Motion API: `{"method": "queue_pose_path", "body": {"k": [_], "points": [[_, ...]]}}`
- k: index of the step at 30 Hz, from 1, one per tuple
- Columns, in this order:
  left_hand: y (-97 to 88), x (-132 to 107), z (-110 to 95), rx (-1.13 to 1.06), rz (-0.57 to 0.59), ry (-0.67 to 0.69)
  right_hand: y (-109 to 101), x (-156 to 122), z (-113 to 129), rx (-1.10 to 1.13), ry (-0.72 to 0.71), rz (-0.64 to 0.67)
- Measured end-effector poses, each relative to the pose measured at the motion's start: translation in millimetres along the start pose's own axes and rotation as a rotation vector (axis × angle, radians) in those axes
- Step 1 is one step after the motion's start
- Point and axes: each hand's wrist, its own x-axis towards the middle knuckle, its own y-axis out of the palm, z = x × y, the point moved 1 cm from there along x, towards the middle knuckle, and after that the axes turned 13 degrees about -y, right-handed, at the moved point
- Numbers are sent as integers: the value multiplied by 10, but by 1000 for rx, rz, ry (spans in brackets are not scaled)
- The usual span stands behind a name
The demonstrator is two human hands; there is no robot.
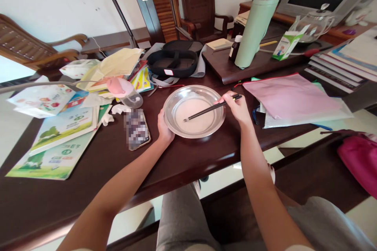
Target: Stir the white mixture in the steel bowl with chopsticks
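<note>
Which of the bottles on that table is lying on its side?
The clear bottle with the pink lid, left of the steel dish; the green flask and small dark bottle stand upright.

The round, shallow stainless-steel dish [173,102] sits flat on the dark wooden table [182,160], near its front edge. Its wide rim is shiny, and a thin pale pinkish-white layer [196,124] covers its bottom. The 2 thin dark chopsticks [211,108] slant across it, tips down in the pale layer left of centre. Their upper ends rise past the right rim, pinched in the right hand [239,109]. The left hand [164,129] clasps the near-left rim.
</note>
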Motion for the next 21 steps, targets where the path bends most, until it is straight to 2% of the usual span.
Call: {"method": "queue_pose_path", "body": {"k": [2,6,8,12,14,18,21], "points": [[6,-5,-4,-8,-1,-6,-9,11,-7,1,-16,-32],[9,-11,-5,-3,-6,4,-72,24,-33,-12,-37,-189],[5,-10,-3,4,-7,8,-70,13,-28,-7,-32,-170],[-5,1,2,6,-4,2,-11,-2,-3,24,-30,-14],[-9,9,7,1,-7,8,-17,7,-13,29,-50,-44],[-8,15,18,8,5,23,-88,19,-60,30,-76,-234],[2,6,18,-8,19,22,-71,3,-52,41,-62,-166]]}}
